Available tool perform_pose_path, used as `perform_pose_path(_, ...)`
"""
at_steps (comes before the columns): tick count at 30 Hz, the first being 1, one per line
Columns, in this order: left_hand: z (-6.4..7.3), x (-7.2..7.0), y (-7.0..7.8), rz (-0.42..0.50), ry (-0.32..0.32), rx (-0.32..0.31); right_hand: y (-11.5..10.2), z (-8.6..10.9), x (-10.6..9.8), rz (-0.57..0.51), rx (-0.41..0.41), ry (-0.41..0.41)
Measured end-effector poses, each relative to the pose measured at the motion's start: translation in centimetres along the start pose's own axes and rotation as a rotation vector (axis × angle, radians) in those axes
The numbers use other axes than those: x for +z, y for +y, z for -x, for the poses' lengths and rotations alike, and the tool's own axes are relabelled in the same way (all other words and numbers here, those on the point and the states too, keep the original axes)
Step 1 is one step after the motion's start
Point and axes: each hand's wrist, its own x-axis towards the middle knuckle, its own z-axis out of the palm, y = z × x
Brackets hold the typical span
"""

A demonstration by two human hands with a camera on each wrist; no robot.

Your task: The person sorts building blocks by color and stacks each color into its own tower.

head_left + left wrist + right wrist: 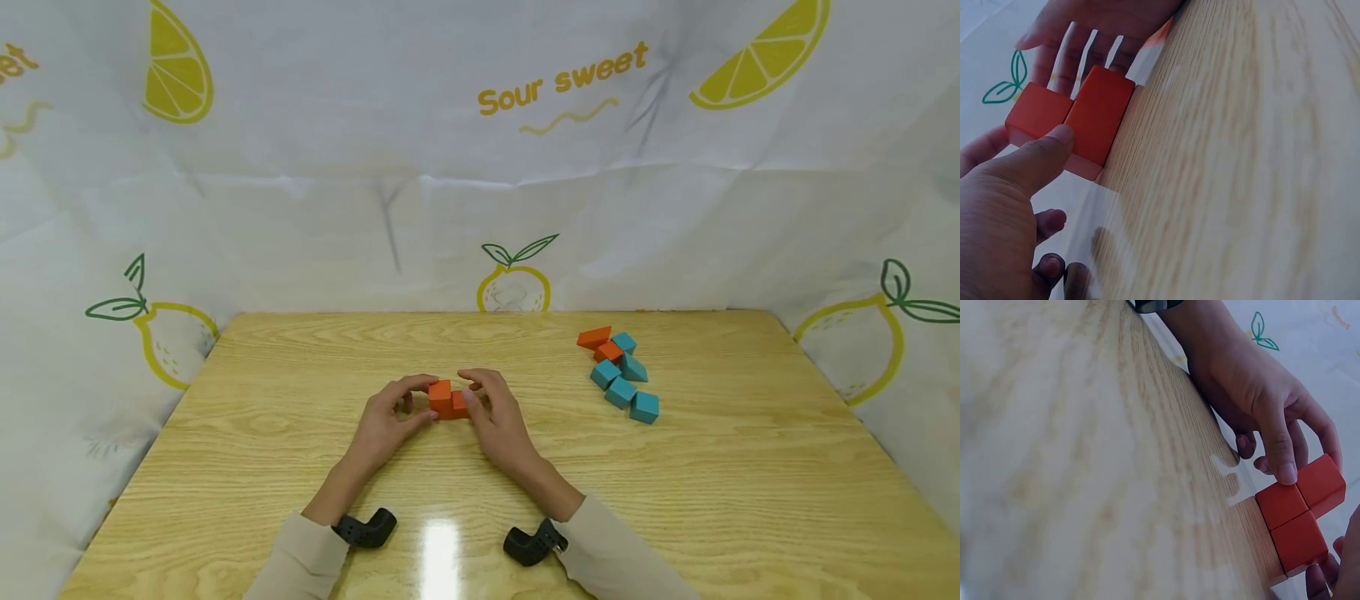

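Three orange-red cubes stand together mid-table, two side by side and an upper cube on the left one. My left hand pinches the upper cube between thumb and index finger; its thumb tip also lies at the seam with the lower left cube. Around the lower right cube is my right hand, thumb and fingers spread. In the left wrist view, the right hand's fingers extend behind the cubes. Whether they touch the lower right cube is hard to tell.
To the right lie several blue blocks, with an orange cube and an orange slanted block among them at the back. A white cloth with lemon prints hangs behind the wooden table.
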Motion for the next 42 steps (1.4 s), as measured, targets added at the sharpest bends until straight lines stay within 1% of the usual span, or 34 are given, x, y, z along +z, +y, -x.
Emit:
perform_pose_path(5, 0.0, 0.0, 0.0, -0.008, 0.003, -0.008, 0.0, 0.1, 0.1, 0.011, -0.013, 0.003)
perform_pose_path(13, 0.0, 0.1, 0.1, -0.008, 0.003, -0.03, 0.3, 0.2, 0.1, 0.029, -0.009, -0.005)
perform_pose_path(15, 0.0, 0.1, 0.0, -0.008, 0.003, -0.029, 0.3, 0.2, 0.0, 0.03, 0.006, -0.007)
perform_pose_path(19, 0.0, 0.1, 0.0, 0.001, 0.001, -0.027, 0.4, 0.2, -0.5, 0.017, 0.063, 0.0)
perform_pose_path(21, 0.0, 0.1, 0.0, 0.003, -0.001, -0.031, 0.6, 0.1, -1.0, 0.017, 0.078, 0.022)
perform_pose_path(27, 0.1, 0.0, 0.1, 0.004, -0.006, -0.022, 1.5, -0.4, -3.0, 0.041, 0.062, 0.134)
perform_pose_path(30, 0.2, 0.0, 0.0, 0.008, -0.01, -0.022, 1.8, -0.6, -4.2, 0.052, 0.069, 0.165)
perform_pose_path(33, 0.2, 0.0, 0.0, 0.01, -0.015, -0.027, 2.1, -0.6, -5.3, 0.088, 0.08, 0.196)
perform_pose_path(38, 0.3, 0.0, 0.0, 0.012, -0.02, -0.043, 2.6, -0.6, -7.6, 0.152, 0.134, 0.276)
perform_pose_path(42, 0.2, 0.1, 0.1, 0.005, -0.017, -0.045, 2.9, -0.5, -9.6, 0.167, 0.198, 0.322)
